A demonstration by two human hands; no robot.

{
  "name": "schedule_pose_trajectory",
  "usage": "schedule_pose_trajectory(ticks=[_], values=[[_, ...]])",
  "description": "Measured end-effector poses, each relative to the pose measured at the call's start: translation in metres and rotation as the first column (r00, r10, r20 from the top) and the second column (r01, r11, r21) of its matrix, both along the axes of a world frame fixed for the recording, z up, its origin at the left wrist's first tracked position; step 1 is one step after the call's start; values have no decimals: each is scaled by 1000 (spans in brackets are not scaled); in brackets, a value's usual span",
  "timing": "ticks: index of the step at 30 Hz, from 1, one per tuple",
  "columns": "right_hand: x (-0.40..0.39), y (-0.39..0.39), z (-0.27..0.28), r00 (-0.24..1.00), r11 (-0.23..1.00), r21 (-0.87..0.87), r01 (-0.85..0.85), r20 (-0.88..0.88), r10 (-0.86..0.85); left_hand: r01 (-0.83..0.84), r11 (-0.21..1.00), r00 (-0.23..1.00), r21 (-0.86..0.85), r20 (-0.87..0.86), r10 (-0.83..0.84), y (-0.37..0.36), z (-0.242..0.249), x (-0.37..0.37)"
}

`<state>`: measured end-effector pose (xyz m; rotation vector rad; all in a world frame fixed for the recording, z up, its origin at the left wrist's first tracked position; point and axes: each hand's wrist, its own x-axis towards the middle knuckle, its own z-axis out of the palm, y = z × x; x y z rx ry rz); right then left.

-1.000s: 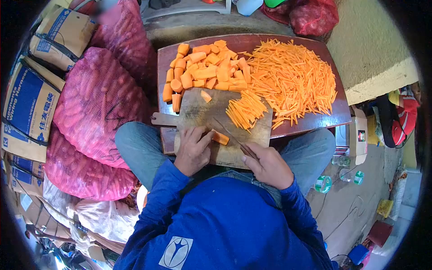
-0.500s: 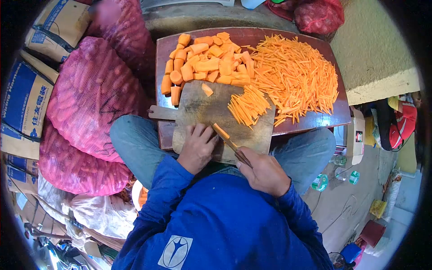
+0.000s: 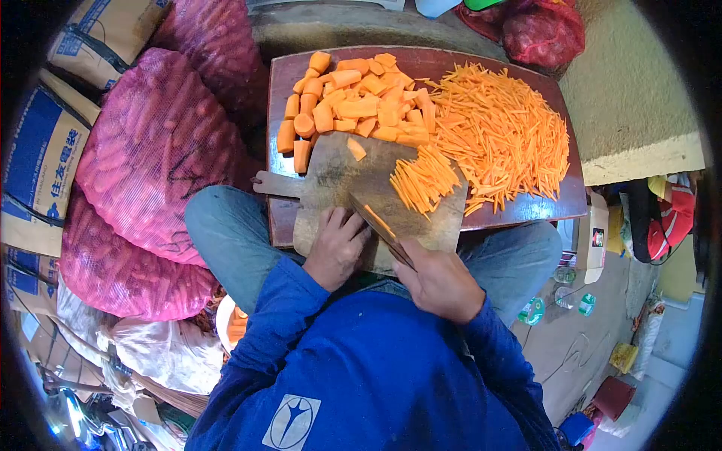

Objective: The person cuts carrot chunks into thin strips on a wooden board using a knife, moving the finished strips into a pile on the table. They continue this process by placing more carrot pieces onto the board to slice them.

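- Nearest me is the blue shirt (image 3: 376, 376), one sleeve reaching to each hand.
- I see the right hand (image 3: 438, 284) closed on the handle of the knife (image 3: 382, 231), its blade slanting away to the left over the board (image 3: 331, 165).
- The left hand (image 3: 338, 248) is on the board just beside the blade, fingers curled and drawn together; I cannot tell what lies beneath them.
- A thin carrot slice (image 3: 378, 218) is right along the blade, on its right side.
- The two hands are apart, with the knife angled between them.
- Farther up the board I have a carrot wedge (image 3: 356, 149) on the left and a small pile of strips (image 3: 425, 180) on the right.
- Under the board is the table (image 3: 558, 204); past the board it carries carrot chunks (image 3: 361, 98) on the left and a big heap of shreds (image 3: 511, 135) on the right.
- Off to the left I see pink mesh sacks (image 3: 158, 158) of carrots, with cartons (image 3: 41, 158) beside them.
- Beyond the table, at the far right corner, sits a red net bag (image 3: 543, 34).
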<state>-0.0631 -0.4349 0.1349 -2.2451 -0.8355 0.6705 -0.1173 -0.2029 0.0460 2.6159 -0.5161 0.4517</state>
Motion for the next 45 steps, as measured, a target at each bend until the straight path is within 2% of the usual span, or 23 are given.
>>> schedule_pose_trajectory(ticks=[3, 6, 10, 12, 13, 15, 19, 22, 25, 27, 31, 33, 34, 36, 39, 42, 45], values=[[-8, -9, 15, 999, 999, -43, 6, -36, -8, -3, 999, 1000, -49, -9, 3, -1, 1, 0], [-2, 3, -12, 1000, 1000, -6, 5, 30, -5, -3, 996, 1000, -87, -9, 2, -3, -2, -1], [5, 7, -7, 999, 999, -9, -36, 20, 37, -9, 996, 1000, -88, 9, 10, 0, -5, -2], [-3, -1, 14, 998, 1000, -29, -8, -60, 6, -6, 994, 1000, -109, 21, 8, 1, -8, -1], [-3, 0, 7, 998, 999, -33, -13, -64, 11, 3, 991, 1000, -132, 31, 2, 1, -9, -1], [-5, 1, -15, 999, 1000, -16, -24, 42, 24, -11, 989, 1000, -146, 26, 15, -1, -8, -2], [7, 16, -17, 995, 999, 24, -38, 96, 35, -47, 987, 999, -157, 0, 47, 0, -8, -3], [2, 7, -1, 999, 998, 42, -36, -1, 36, -94, 976, 996, -196, -11, 94, -3, -11, -3], [-2, 7, -4, 999, 998, -69, -5, -52, 1, -80, 968, 996, -239, 25, 89, -3, -10, 0], [6, 19, -13, 998, 998, -53, -25, 51, 28, -79, 969, 996, -235, 26, 87, -3, -9, -1], [5, 12, -4, 996, 998, 3, -67, 51, 67, -95, 966, 994, -241, 35, 106, -1, -11, 0], [2, 5, 9, 997, 998, -44, -47, -67, 44, -121, 964, 992, -237, 5, 126, -1, -10, -2], [2, 7, 3, 996, 998, -48, -50, -73, 46, -136, 964, 991, -230, -24, 134, -2, -9, -3], [4, 15, -14, 998, 999, 15, -49, 37, 48, -118, 963, 993, -241, -1, 121, -2, -11, -3], [13, 25, -15, 999, 999, -15, -51, 19, 51, -111, 963, 992, -246, 29, 122, -1, -10, -4], [6, 10, 3, 998, 998, 39, -55, -36, 57, -126, 953, 990, -274, 23, 138, -3, -12, -1], [0, 11, -9, 999, 999, -5, -41, -14, 41, -145, 944, 988, -297, 5, 153, -3, -11, -3]])
